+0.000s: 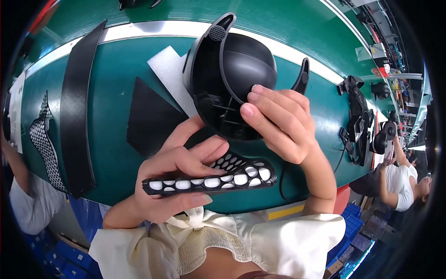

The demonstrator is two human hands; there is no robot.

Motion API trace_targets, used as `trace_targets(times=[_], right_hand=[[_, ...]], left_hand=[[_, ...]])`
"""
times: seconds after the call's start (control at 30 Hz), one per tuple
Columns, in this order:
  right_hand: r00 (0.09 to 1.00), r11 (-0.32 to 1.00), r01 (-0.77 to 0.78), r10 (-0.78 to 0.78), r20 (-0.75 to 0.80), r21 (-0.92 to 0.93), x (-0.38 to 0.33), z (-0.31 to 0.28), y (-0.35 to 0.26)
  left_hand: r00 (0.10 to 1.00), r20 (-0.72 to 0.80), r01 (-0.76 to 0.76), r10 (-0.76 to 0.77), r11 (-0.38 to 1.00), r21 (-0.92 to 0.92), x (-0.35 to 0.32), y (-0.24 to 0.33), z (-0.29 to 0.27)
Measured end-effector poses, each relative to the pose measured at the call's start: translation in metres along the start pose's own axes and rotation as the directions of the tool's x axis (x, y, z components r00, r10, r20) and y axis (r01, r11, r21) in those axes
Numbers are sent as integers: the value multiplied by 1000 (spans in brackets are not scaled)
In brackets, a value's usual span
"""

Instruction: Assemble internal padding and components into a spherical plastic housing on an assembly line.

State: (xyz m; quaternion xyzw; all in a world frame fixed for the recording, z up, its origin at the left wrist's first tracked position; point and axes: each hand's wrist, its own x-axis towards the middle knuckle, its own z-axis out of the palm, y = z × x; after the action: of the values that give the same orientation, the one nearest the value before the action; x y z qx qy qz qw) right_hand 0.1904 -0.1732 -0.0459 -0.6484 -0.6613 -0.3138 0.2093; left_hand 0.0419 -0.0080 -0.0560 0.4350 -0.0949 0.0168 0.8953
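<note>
My left hand (172, 174) is closed round a black perforated piece (211, 182) with white showing through its oval holes. Its thumb and fingers grip the piece from both sides, and the forefinger reaches up to the lower left of a glossy black rounded shell (251, 60). That shell has a curved prong with a textured pad and an inner side with ribs. Fingers of my right hand (281, 118) press on the shell's lower right, with the thumb hidden behind. A second black prong (302, 76) sticks out behind the right hand; whether it belongs to the shell I cannot tell.
Across the green table (111, 111) lie a long black panel (76, 111), a black sheet (151, 121) and a white foam sheet (169, 74). Another perforated strip (44, 144) lies far left. Black straps and parts (357, 121) are at the right. Other people (404, 183) sit at both sides.
</note>
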Motion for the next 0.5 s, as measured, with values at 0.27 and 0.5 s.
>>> trace_targets(times=[0.27, 0.5], right_hand=[[999, 999, 16, -19, -47, -49, -2, 2, 0], [982, 980, -136, 114, 147, 143, 5, -20, 1]], left_hand=[[1000, -18, 3, -2, 1000, 31, 0, 1, 1], [985, -85, 161, -149, 973, 163, -5, 5, 1]])
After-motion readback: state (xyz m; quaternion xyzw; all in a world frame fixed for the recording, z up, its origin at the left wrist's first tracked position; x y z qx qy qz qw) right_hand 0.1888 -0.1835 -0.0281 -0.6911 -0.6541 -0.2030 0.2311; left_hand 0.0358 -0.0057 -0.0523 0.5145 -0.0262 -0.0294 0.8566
